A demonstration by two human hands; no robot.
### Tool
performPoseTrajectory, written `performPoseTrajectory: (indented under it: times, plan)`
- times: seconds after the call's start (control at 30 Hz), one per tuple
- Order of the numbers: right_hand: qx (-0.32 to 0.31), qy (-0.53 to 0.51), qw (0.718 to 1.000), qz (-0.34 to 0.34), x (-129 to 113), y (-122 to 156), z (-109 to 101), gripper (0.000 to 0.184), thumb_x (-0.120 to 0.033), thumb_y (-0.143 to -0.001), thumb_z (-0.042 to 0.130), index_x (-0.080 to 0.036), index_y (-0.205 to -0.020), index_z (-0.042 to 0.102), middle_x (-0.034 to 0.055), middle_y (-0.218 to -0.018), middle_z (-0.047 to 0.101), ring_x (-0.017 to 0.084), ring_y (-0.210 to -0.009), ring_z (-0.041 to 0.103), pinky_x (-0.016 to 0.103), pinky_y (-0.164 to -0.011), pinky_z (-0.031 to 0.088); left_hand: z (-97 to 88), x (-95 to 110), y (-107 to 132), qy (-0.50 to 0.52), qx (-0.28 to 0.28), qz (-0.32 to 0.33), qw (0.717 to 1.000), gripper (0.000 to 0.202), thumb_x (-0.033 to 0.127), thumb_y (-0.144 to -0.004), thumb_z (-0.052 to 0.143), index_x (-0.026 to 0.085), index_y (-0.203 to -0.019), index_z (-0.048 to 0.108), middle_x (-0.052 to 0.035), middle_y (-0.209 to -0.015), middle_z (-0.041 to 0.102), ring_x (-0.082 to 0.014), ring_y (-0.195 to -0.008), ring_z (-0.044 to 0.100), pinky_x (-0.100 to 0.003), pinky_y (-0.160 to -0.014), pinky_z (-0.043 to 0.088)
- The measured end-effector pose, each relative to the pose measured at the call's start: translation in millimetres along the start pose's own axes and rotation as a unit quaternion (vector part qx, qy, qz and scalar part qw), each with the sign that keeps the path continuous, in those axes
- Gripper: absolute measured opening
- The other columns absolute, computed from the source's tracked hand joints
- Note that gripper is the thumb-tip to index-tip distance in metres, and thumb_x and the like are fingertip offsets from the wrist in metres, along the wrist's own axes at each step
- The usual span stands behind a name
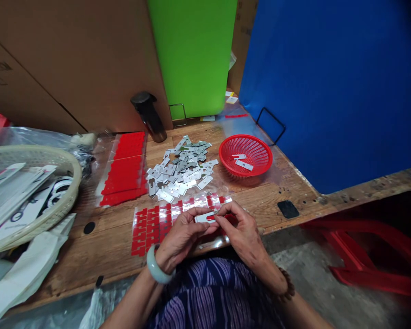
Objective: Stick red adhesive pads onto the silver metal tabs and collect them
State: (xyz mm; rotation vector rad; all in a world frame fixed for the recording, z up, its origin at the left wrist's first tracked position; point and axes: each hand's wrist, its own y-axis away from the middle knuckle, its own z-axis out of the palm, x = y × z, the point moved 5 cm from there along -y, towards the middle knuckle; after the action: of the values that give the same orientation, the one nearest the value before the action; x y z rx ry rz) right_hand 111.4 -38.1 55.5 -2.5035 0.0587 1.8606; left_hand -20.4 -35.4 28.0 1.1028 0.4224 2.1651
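Note:
My left hand (183, 235) is closed on a small flat silver plate (202, 218) above the table's front edge. A red sticker (211, 218) lies at the plate's right end, and the fingers of my right hand (241, 233) pinch there, partly covering it. Just under my hands lies a clear sheet of red stickers (152, 226) in rows. Beyond it, a loose pile of similar silver plates (185, 167) is spread out. To the right stands a red plastic basket (226, 157) with a few plates inside, at least one bearing red.
A stack of red sticker sheets (123, 169) lies left of the pile, with a dark bottle (150, 119) behind it. A cream basket (76, 176) of printed pieces is at far left. Green (195, 55) and blue (329, 91) panels stand behind; a red stool (363, 256) is on the floor.

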Motion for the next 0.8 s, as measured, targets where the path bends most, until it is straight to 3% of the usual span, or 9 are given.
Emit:
performPoseTrajectory:
  times: [0.8]
  plan:
    - [0.01,0.003,1.0,-0.003,-1.6,2.3,-1.7,0.009,-0.017,-0.079,0.053,-0.02,-0.071,0.053,-0.003,-0.068,0.056,0.012,-0.063,0.053,0.022,-0.061,0.041,2.9,1.7,-0.1,-0.002,0.004,-0.005,1.0,0.039,-0.004,-0.065,0.066,0.011,-0.099,0.055,-0.0089,-0.077,0.072,-0.0152,-0.072,0.07,-0.021,-0.073,0.053]
